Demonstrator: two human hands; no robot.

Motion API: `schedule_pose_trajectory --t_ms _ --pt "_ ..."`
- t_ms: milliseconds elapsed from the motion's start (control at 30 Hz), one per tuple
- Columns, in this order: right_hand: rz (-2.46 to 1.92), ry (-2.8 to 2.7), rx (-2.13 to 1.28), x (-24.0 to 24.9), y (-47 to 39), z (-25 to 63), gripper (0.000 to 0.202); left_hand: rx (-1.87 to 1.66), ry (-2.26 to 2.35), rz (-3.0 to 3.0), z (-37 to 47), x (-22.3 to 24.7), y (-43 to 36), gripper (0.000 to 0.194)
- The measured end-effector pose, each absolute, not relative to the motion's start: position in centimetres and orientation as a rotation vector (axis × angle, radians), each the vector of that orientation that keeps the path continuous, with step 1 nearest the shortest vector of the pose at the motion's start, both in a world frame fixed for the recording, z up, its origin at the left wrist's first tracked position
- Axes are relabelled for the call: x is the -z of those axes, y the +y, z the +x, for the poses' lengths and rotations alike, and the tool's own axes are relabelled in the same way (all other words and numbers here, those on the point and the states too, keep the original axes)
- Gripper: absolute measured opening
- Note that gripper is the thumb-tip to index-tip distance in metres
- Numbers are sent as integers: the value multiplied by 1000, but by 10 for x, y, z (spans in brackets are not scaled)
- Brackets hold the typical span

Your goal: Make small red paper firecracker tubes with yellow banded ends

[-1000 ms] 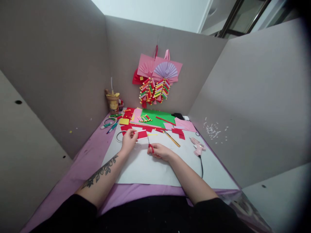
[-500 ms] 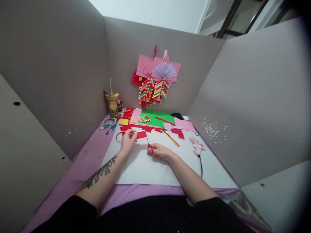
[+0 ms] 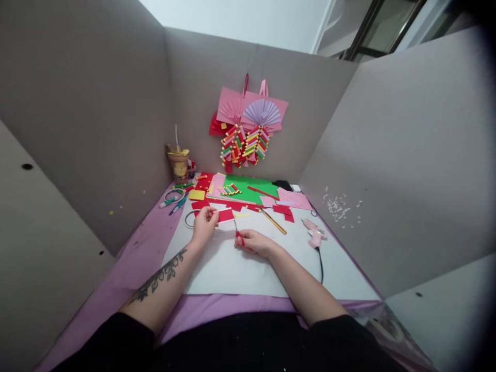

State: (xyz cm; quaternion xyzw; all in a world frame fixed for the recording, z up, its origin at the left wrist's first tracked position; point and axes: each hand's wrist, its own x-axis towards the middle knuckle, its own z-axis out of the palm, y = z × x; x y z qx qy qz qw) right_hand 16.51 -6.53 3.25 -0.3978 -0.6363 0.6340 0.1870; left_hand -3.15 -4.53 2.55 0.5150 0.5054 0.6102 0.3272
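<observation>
My left hand (image 3: 206,223) pinches a small red piece of paper (image 3: 226,215) with white edges, held above the white sheet (image 3: 217,274). In my right hand (image 3: 251,242) is a pair of scissors (image 3: 239,237) with red handles. Their blades point up and away from me, with the tips at the right end of the red paper. Whether the blades are touching the paper I cannot tell. Behind the hands lie red paper scraps (image 3: 284,212) and a yellow-and-black pencil-like tool (image 3: 274,221).
Green paper (image 3: 256,183) bearing small rolled tubes lies at the back. A pink glue gun (image 3: 315,233) with a black cord rests at right. Tape rolls and markers (image 3: 178,205) lie left, near a cup (image 3: 180,165). Paper fan decorations (image 3: 262,112) hang on the grey back panel.
</observation>
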Motion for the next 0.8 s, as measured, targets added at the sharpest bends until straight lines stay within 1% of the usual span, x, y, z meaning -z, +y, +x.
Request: schedule_pose_trajectory --t_ms 267,500,800 --pt "-1098 -1793 -1765 -31 -66 165 31 -1594 1324 1337 -32 -24 -45 23" --pt "-1186 -1718 -1664 -24 -66 162 17 -1604 1311 1310 -32 -24 -45 25" --pt "-1144 -1436 -1683 -18 -51 174 21 -1604 1301 1187 -34 -26 -43 26"
